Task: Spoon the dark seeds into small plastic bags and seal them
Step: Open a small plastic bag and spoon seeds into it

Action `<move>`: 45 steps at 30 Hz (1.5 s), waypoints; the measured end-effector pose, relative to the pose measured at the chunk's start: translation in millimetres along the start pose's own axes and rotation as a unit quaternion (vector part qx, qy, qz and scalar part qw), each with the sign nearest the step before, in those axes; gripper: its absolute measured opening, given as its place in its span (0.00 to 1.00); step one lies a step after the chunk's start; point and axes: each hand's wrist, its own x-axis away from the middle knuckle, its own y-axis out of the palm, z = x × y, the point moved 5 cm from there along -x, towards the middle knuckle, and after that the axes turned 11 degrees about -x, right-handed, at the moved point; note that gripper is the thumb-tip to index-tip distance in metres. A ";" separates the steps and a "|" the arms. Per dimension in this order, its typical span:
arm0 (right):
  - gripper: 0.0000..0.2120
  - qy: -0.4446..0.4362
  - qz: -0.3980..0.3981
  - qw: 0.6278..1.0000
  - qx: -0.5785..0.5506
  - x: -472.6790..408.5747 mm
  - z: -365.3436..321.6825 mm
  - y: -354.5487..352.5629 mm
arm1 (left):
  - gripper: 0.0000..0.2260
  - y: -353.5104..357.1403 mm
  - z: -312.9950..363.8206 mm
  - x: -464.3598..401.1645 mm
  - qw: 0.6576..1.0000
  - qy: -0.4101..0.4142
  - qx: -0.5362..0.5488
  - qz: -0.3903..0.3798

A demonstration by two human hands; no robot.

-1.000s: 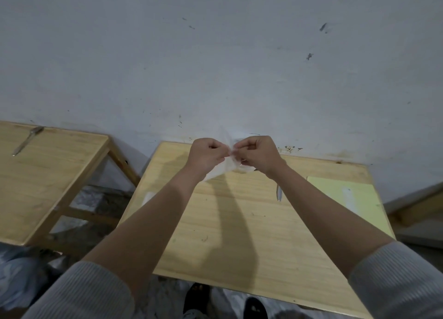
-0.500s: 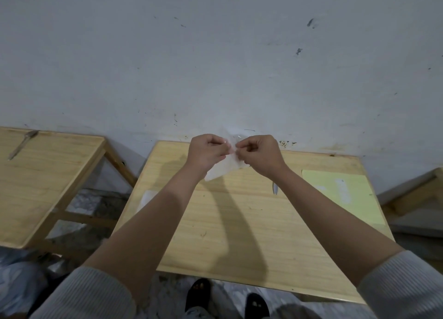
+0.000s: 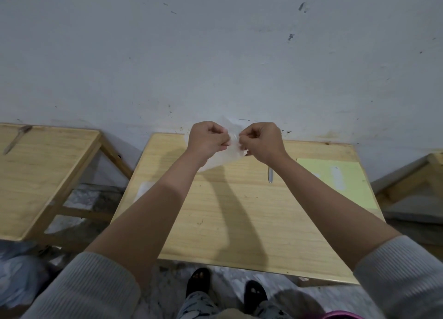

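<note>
We have both hands raised in front of us, above the far edge of the table (image 3: 239, 222). Our left hand (image 3: 207, 140) is curled, its fingertips pinching one side of a small plastic bag (image 3: 231, 148); our right hand (image 3: 262, 141) is curled the same way and pinches the other side, so the bag's top edge sits between the two hands, which are almost touching.

The risk we see is in the film itself. It is thin and slippery, and if our two pinches pull unevenly it could slip out of one hand, or the mouth could stay stuck shut. Tugging harder could tear or stretch it. We judge that we are working the mouth; whether to open or close it we cannot tell.

The bag is clear to milky, crumpled, and hangs slack below and between our hands, with a wisp of it rising above them against the wall. We cannot make out any dark seeds inside it; it looks empty, though the film is too faint to be sure.

Below our right hand a metal spoon (image 3: 270, 175) lies on the table, partly behind our right forearm. Further right of that hand lies a pale yellow-green sheet (image 3: 335, 182).
</note>
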 end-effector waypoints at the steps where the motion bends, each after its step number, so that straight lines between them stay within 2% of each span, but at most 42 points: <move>1: 0.05 0.000 0.004 1.000 0.000 0.3 -0.6 -1.0 | 0.05 0.6 0.4 0.8 1.000 -0.002 -0.003 0.006; 5: 0.04 -0.003 -0.018 1.000 -0.007 -0.1 -3.4 -1.5 | 0.05 3.2 2.4 3.8 1.000 -0.015 -0.008 0.016; 8: 0.09 0.003 -0.032 0.999 -0.010 -1.3 -4.8 -1.1 | 0.06 4.1 4.2 5.7 1.000 -0.018 0.007 0.010; 13: 0.02 -0.016 -0.026 0.999 -0.027 -2.2 -10.4 -3.4 | 0.05 8.8 10.8 9.4 1.000 -0.007 0.016 -0.019; 19: 0.04 -0.033 -0.060 0.998 -0.004 -6.3 -14.3 -13.0 | 0.03 15.5 11.7 6.8 1.000 -0.003 0.028 0.008; 24: 0.04 -0.030 -0.063 0.997 0.033 -8.8 -12.0 -19.3 | 0.02 17.8 16.9 4.2 0.996 0.044 -0.076 0.030; 28: 0.04 -0.042 -0.044 0.997 0.056 -12.0 -12.8 -28.4 | 0.02 17.5 19.3 4.8 0.975 0.096 -0.193 0.060; 32: 0.03 -0.049 -0.051 0.995 0.077 -10.8 -8.5 -34.7 | 0.04 17.3 17.1 2.5 0.967 0.094 -0.232 0.041; 35: 0.04 -0.067 -0.049 0.992 0.092 -6.7 -9.5 -32.5 | 0.05 17.8 19.7 0.9 0.972 0.096 -0.209 0.047; 37: 0.07 -0.096 -0.059 0.988 0.103 -3.1 -12.3 -29.7 | 0.10 19.7 21.7 1.3 0.974 0.099 -0.201 0.037; 40: 0.06 -0.121 -0.090 0.979 0.137 -0.1 -13.5 -24.1 | 0.15 23.0 22.4 -3.3 0.967 0.107 -0.232 0.002; 45: 0.08 -0.116 -0.093 0.974 0.173 -4.3 -5.0 -25.3 | 0.16 24.9 19.6 -11.7 0.957 0.089 -0.266 -0.076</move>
